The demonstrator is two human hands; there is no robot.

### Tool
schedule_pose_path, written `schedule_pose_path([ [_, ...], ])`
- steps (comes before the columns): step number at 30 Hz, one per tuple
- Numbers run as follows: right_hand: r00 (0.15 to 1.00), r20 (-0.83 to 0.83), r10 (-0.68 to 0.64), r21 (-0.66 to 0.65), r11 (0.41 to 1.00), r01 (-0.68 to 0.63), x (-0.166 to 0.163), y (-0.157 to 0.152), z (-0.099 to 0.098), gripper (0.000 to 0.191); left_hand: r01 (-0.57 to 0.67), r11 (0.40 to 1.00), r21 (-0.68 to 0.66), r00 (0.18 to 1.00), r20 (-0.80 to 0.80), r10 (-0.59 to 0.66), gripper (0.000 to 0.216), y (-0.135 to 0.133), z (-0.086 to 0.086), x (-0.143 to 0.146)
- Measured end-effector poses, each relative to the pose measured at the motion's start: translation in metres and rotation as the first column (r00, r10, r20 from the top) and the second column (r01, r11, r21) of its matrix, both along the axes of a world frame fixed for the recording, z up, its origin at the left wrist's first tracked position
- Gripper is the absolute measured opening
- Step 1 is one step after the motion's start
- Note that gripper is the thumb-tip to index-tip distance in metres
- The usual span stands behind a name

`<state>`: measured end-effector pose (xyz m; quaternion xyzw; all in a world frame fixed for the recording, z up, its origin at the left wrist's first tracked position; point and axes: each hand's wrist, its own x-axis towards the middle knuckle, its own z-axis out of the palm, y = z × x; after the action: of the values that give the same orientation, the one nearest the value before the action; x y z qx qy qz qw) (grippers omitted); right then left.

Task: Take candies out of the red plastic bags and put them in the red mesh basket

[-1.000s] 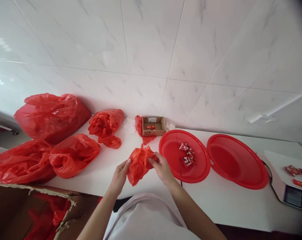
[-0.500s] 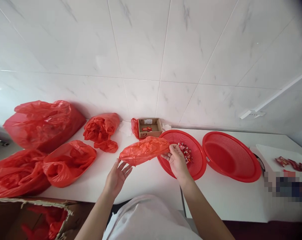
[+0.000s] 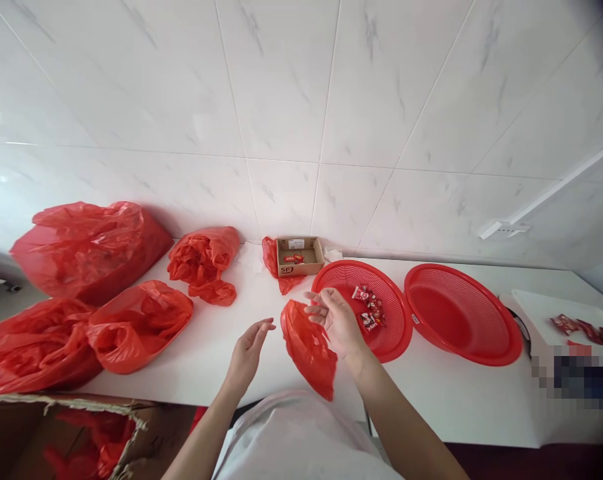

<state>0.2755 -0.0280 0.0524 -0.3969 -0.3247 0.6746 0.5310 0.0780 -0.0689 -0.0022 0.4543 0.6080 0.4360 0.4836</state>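
My right hand [image 3: 334, 320] pinches the top of a small red plastic bag [image 3: 308, 347], which hangs down over the white counter's front edge. My left hand [image 3: 250, 348] hovers just left of the bag with its fingers loosely spread and nothing in them. Right of my right hand a red mesh basket [image 3: 396, 333] holds a few red-and-white wrapped sweets [image 3: 368, 310]. A second red basket [image 3: 461, 317], with nothing in it, overlaps it on the right.
Several stuffed red plastic bags [image 3: 88, 247] lie on the counter's left. A small cardboard box [image 3: 298, 257] stands by the tiled wall. A white scale [image 3: 561, 333] with red packets sits at the right. An open carton [image 3: 56, 433] is at the lower left.
Both hands held the crumpled bag a second ago. The left hand let go, the right hand swung the bag out sideways, and now it hangs downward from the right hand.
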Motion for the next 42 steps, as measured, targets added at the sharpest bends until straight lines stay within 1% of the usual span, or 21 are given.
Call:
schedule_pose_path([
  [2, 0.975, 0.219, -0.037, 0.104, 0.995, 0.015, 0.009, 0.005, -0.007, 0.026, 0.048, 0.997, -0.064, 0.998, 0.039, -0.045, 0.038, -0.001, -0.004, 0.008],
  [3, 0.93, 0.364, -0.056, 0.157, 0.988, -0.002, 0.011, 0.005, -0.014, 0.025, 0.076, 0.992, -0.101, 0.997, 0.03, -0.074, 0.051, -0.002, -0.008, 0.013],
  [6, 0.682, 0.727, -0.079, 0.242, 0.959, -0.147, 0.017, -0.004, -0.038, 0.022, 0.196, 0.946, -0.26, 0.974, -0.057, -0.218, 0.087, -0.003, -0.022, 0.028],
  [8, 0.575, 0.816, -0.054, 0.211, 0.955, -0.21, 0.023, -0.017, -0.054, 0.02, 0.277, 0.897, -0.345, 0.937, -0.11, -0.332, 0.096, -0.004, -0.031, 0.034],
  [11, 0.55, 0.835, -0.007, 0.126, 0.976, -0.179, 0.043, -0.043, -0.073, 0.021, 0.33, 0.862, -0.385, 0.9, -0.148, -0.41, 0.094, -0.006, -0.036, 0.035],
  [13, 0.495, 0.867, 0.063, 0.019, 0.987, -0.158, 0.06, -0.061, -0.084, 0.023, 0.338, 0.854, -0.395, 0.889, -0.165, -0.428, 0.089, -0.008, -0.035, 0.033],
  [15, 0.347, 0.923, 0.169, -0.124, 0.981, -0.149, 0.077, -0.08, -0.098, 0.023, 0.339, 0.85, -0.403, 0.881, -0.181, -0.438, 0.083, -0.008, -0.033, 0.032],
  [17, 0.152, 0.949, 0.276, -0.261, 0.958, -0.116, 0.087, -0.097, -0.117, 0.025, 0.346, 0.846, -0.407, 0.872, -0.193, -0.449, 0.078, -0.007, -0.031, 0.033],
  [19, 0.015, 0.927, 0.376, -0.374, 0.924, -0.077, 0.091, -0.111, -0.138, 0.049, 0.355, 0.843, -0.404, 0.867, -0.195, -0.458, 0.075, -0.007, -0.032, 0.034],
  [20, 0.001, 0.91, 0.414, -0.413, 0.908, -0.073, 0.09, -0.115, -0.148, 0.06, 0.362, 0.841, -0.403, 0.865, -0.191, -0.464, 0.075, -0.007, -0.032, 0.034],
  [21, 0.028, 0.901, 0.433, -0.429, 0.899, -0.086, 0.087, -0.117, -0.155, 0.061, 0.371, 0.837, -0.402, 0.862, -0.185, -0.471, 0.073, -0.007, -0.034, 0.034],
  [22, 0.089, 0.901, 0.425, -0.415, 0.903, -0.112, 0.083, -0.116, -0.16, 0.054, 0.379, 0.834, -0.4, 0.86, -0.18, -0.477, 0.072, -0.008, -0.035, 0.034],
  [24, 0.273, 0.908, 0.319, -0.286, 0.946, -0.153, 0.071, -0.107, -0.157, 0.03, 0.383, 0.837, -0.392, 0.867, -0.16, -0.472, 0.074, -0.011, -0.038, 0.033],
  [26, 0.454, 0.882, 0.125, -0.075, 0.989, -0.127, 0.054, -0.089, -0.141, 0.018, 0.359, 0.859, -0.364, 0.897, -0.121, -0.426, 0.084, -0.013, -0.04, 0.032],
  [28, 0.58, 0.811, -0.078, 0.131, 0.99, -0.051, 0.035, -0.067, -0.116, 0.023, 0.333, 0.891, -0.307, 0.932, -0.038, -0.362, 0.097, -0.014, -0.039, 0.034],
  [29, 0.648, 0.749, -0.136, 0.189, 0.982, -0.013, 0.025, -0.056, -0.104, 0.027, 0.32, 0.912, -0.257, 0.944, 0.011, -0.328, 0.1, -0.014, -0.037, 0.035],
  [32, 0.854, 0.517, -0.056, 0.141, 0.99, -0.021, 0.004, -0.028, -0.075, 0.037, 0.2, 0.975, -0.094, 0.976, 0.107, -0.19, 0.083, -0.006, -0.027, 0.034],
  [34, 0.916, 0.401, 0.029, 0.085, 0.994, -0.069, 0.001, -0.015, -0.065, 0.04, 0.068, 0.996, -0.061, 0.985, 0.165, -0.057, 0.063, 0.001, -0.018, 0.025],
  [36, 0.932, 0.361, 0.033, 0.069, 0.996, -0.062, 0.008, -0.005, -0.058, 0.038, -0.031, 0.996, -0.089, 0.967, 0.25, 0.053, 0.048, 0.008, -0.011, 0.007],
  [39, 0.941, 0.333, -0.064, 0.078, 0.996, 0.04, 0.027, 0.006, -0.05, 0.03, -0.098, 0.988, -0.122, 0.928, 0.346, 0.135, 0.037, 0.014, -0.004, -0.025],
  [42, 0.947, 0.28, -0.157, 0.101, 0.986, 0.133, 0.036, 0.011, -0.04, 0.025, -0.09, 0.981, -0.174, 0.915, 0.374, 0.151, 0.036, 0.017, -0.005, -0.044],
])
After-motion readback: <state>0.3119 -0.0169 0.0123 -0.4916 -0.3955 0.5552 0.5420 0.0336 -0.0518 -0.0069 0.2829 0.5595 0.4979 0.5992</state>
